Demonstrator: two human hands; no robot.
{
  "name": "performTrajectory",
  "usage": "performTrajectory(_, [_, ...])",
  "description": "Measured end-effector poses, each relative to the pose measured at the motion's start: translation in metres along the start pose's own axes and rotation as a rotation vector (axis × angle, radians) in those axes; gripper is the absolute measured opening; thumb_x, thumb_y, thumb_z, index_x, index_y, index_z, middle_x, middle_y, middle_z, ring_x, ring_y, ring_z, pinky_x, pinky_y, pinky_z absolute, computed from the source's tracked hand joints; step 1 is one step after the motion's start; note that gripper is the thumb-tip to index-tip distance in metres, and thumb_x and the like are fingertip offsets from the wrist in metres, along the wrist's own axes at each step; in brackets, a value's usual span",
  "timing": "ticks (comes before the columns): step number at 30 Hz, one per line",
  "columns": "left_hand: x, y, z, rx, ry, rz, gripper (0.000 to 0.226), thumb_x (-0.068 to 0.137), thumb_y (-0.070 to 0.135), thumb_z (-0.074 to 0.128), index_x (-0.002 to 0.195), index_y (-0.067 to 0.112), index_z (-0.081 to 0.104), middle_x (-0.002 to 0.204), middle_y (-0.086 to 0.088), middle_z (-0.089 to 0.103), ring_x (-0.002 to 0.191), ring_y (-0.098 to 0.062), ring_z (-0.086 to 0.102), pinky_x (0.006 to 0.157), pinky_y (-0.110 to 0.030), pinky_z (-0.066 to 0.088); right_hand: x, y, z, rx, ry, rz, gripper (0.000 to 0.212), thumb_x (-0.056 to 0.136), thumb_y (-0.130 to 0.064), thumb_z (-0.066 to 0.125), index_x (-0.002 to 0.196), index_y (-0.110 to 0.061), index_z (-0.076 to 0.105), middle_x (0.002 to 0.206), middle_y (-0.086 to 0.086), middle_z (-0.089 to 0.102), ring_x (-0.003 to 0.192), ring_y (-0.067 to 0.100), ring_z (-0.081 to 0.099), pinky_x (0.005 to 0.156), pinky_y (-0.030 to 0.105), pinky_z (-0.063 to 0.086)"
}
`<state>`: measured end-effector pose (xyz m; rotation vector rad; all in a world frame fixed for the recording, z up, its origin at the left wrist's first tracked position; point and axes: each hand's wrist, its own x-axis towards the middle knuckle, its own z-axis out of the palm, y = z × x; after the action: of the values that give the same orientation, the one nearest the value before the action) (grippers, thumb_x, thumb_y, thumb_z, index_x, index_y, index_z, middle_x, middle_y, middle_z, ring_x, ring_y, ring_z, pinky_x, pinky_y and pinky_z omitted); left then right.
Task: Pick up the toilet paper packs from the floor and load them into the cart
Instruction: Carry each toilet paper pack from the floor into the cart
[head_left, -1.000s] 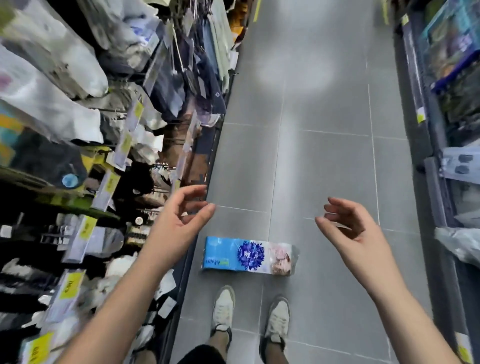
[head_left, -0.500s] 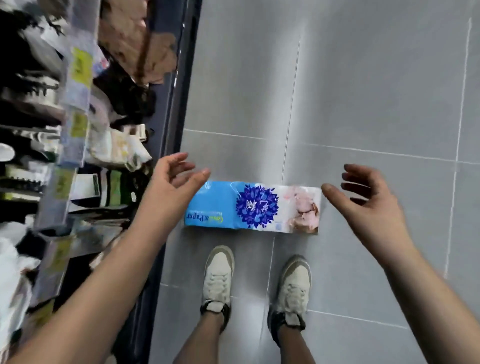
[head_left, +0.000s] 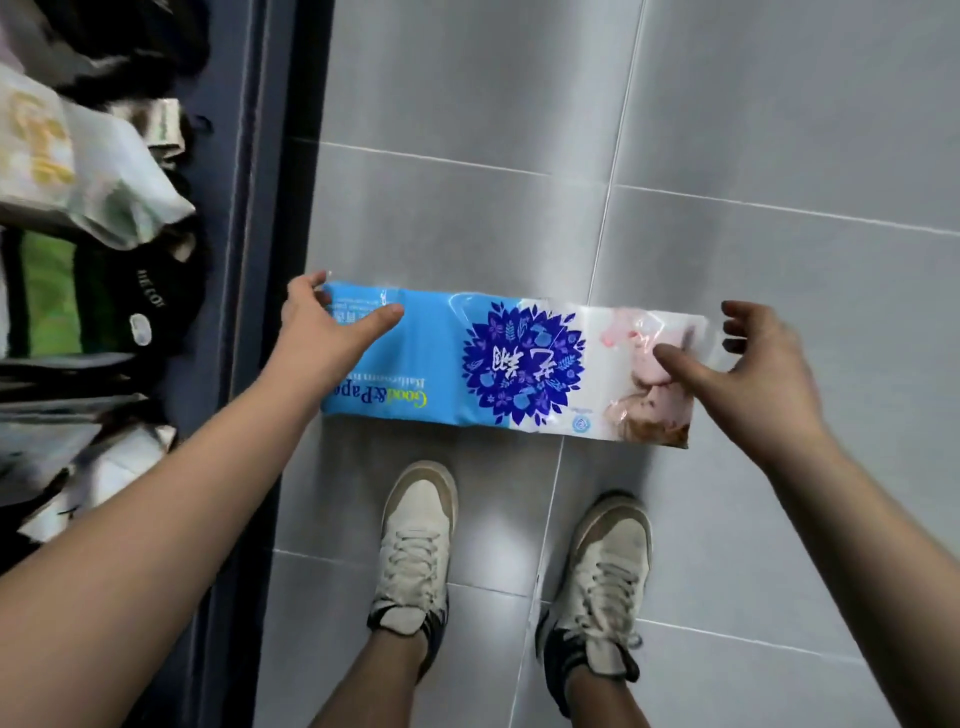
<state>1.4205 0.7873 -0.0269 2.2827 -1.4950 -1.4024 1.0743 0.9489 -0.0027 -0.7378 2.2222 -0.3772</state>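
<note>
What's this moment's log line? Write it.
phase: reach | toilet paper pack: flat on floor | left hand: at left end, grip unclear | right hand: open, thumb on right end

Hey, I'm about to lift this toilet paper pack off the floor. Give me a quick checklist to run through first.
1. Toilet paper pack lies flat on the floor, fully in view: ok.
2. Left hand at the blue end, thumb across the top: ok.
3. Left fingers closed on the pack: cannot tell; they curve at the far corner.
4. Right hand gripping the pink end: not ok; thumb is over the top, but the fingers are spread past the end.
5. Shoes clear of the pack: ok, both stop short of its near edge.
6. Cart ready for loading: cannot tell; none is in view.
</note>
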Motion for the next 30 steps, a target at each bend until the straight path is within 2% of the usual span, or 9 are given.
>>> performTrajectory(3, [0.011,-0.01,0.011,0.042,0.017,-0.034,0.131,0.048,0.069,0.082,0.155,0.019,0.025,0.155,-0.005,0.038,0.139,-0.021,0.046,0.117,-0.044,0.039,0.011,0.012,0.012,-0.014,-0.006,0.061,0.092,0.078,-0.047,0.084,0.152,-0.018,0.039,0.149,0.01,0.043,0.127,0.023,0.055,0.103,0.034,0.042])
performTrajectory(7, [0.026,-0.025,0.02,0.074,0.016,-0.076,0.14,0.042,0.07,0.09,0.155,0.019,0.024,0.152,-0.004,0.042,0.136,-0.022,0.049,0.115,-0.044,0.043,0.027,0.025,0.024,-0.009,-0.044,0.146,0.1,0.074,-0.051,0.086,0.153,-0.015,0.036,0.151,0.01,0.047,0.13,0.027,0.055,0.102,0.037,0.043])
performTrajectory(10, [0.035,-0.029,0.021,0.017,0.0,-0.14,0.147,0.031,0.073,0.089,0.152,0.02,0.026,0.142,0.0,0.055,0.123,-0.021,0.06,0.107,-0.045,0.051,0.036,0.032,0.033,0.104,-0.087,0.21,0.092,0.071,-0.054,0.087,0.145,-0.018,0.046,0.135,0.001,0.064,0.117,0.022,0.065,0.101,0.042,0.052])
performTrajectory(12, [0.041,-0.03,0.021,-0.023,-0.006,-0.165,0.134,0.04,0.061,0.095,0.15,0.019,0.032,0.134,0.001,0.061,0.115,-0.021,0.065,0.103,-0.045,0.053,0.041,0.037,0.04,0.182,-0.095,0.247,0.091,0.061,-0.064,0.086,0.136,-0.024,0.055,0.122,-0.006,0.07,0.107,0.017,0.07,0.097,0.045,0.057])
performTrajectory(14, [0.048,-0.033,0.021,-0.057,-0.013,-0.181,0.123,0.038,0.059,0.098,0.142,0.022,0.044,0.124,0.003,0.069,0.107,-0.019,0.07,0.098,-0.047,0.057,0.047,0.045,0.047,0.279,-0.102,0.288,0.089,0.054,-0.068,0.087,0.127,-0.025,0.062,0.113,-0.007,0.074,0.1,0.015,0.074,0.093,0.046,0.06])
performTrajectory(18, [0.052,-0.035,0.021,-0.091,-0.024,-0.185,0.105,0.033,0.057,0.098,0.126,0.024,0.061,0.11,0.005,0.076,0.098,-0.018,0.075,0.09,-0.044,0.061,0.047,0.043,0.057,0.399,-0.078,0.32,0.073,0.068,-0.044,0.093,0.128,-0.02,0.059,0.107,-0.004,0.075,0.096,0.018,0.074,0.084,0.039,0.061])
performTrajectory(21, [0.052,-0.031,0.022,-0.08,0.0,-0.155,0.108,0.029,0.062,0.098,0.123,0.024,0.063,0.11,0.005,0.076,0.097,-0.017,0.076,0.089,-0.044,0.062,0.045,0.033,0.059,0.425,-0.005,0.316,0.067,0.075,-0.031,0.091,0.13,-0.019,0.055,0.106,-0.007,0.07,0.096,0.018,0.072,0.08,0.034,0.058])
performTrajectory(26, [0.059,-0.017,0.022,-0.058,0.049,-0.09,0.116,0.024,0.072,0.095,0.123,0.022,0.063,0.112,0.005,0.075,0.095,-0.014,0.076,0.086,-0.043,0.063,0.056,0.015,0.047,0.423,0.061,0.255,0.065,0.075,-0.029,0.091,0.128,-0.018,0.054,0.1,-0.014,0.066,0.091,0.007,0.067,0.078,0.029,0.054])
performTrajectory(30, [0.062,0.009,0.026,-0.062,0.101,-0.002,0.115,0.029,0.072,0.094,0.126,0.023,0.058,0.122,0.005,0.069,0.105,-0.014,0.071,0.093,-0.043,0.06,0.072,0.001,0.03,0.438,0.094,0.217,0.07,0.075,-0.03,0.091,0.132,-0.02,0.052,0.105,-0.013,0.066,0.094,0.006,0.068,0.091,0.037,0.057])
